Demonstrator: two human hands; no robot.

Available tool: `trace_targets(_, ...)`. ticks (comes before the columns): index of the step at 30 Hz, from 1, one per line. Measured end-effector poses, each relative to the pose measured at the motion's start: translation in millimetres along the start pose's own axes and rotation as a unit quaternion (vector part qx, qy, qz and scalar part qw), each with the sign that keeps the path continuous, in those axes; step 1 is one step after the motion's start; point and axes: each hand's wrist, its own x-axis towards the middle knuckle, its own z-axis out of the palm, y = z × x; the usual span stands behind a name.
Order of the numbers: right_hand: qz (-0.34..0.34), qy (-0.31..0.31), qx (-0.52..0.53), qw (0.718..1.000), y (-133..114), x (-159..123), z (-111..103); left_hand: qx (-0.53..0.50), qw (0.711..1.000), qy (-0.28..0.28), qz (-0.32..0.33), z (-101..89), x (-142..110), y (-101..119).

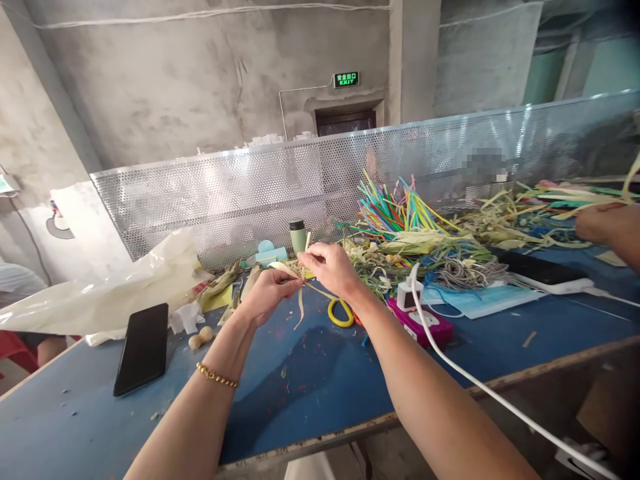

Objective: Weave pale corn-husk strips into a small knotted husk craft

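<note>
My left hand (270,293) is closed in a pinch on a pale husk strip (301,310), whose thin end hangs toward the table. My right hand (330,270) pinches the same pale material just beside it, fingertips nearly touching those of the left. A short end sticks up above the fingers; how the pieces cross between them is partly hidden. Under the right wrist lies a yellow loop (341,323). Just behind the hands stand a green bottle with a black lid (298,239) and a light-blue cylinder (271,255).
A black phone (141,349) and a plastic bag (115,293) lie left on the blue table (310,393). Colourful stems (395,210), husks and cords heap up right. A white cable crosses from a magenta power strip (420,325). Another person's hand (600,223) is far right.
</note>
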Motion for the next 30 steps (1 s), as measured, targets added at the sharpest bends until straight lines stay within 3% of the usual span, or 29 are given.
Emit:
trace_targets(3, -0.012, -0.069, -0.027, 0.997, 1, -1, 4, 0.032, 0.999, -0.008, -0.01, -0.1, 0, -2)
trace_targets(5, -0.005, -0.082, -0.027, 0.996, 2, -2, 6, 0.044, 0.999, -0.01, -0.02, 0.9, -1, 0)
trace_targets(10, -0.007, -0.081, -0.018, 0.997, -2, -2, 7, 0.053, 0.998, 0.014, -0.02, 3.9, -2, 5)
trace_targets(15, -0.015, -0.066, -0.02, 0.997, -12, -5, 9, -0.013, 0.999, 0.014, -0.027, 3.1, -1, 1)
trace_targets(30, -0.016, -0.033, -0.007, 0.999, -20, -9, 21, 0.002, 0.999, 0.039, 0.013, 4.9, 0, 5)
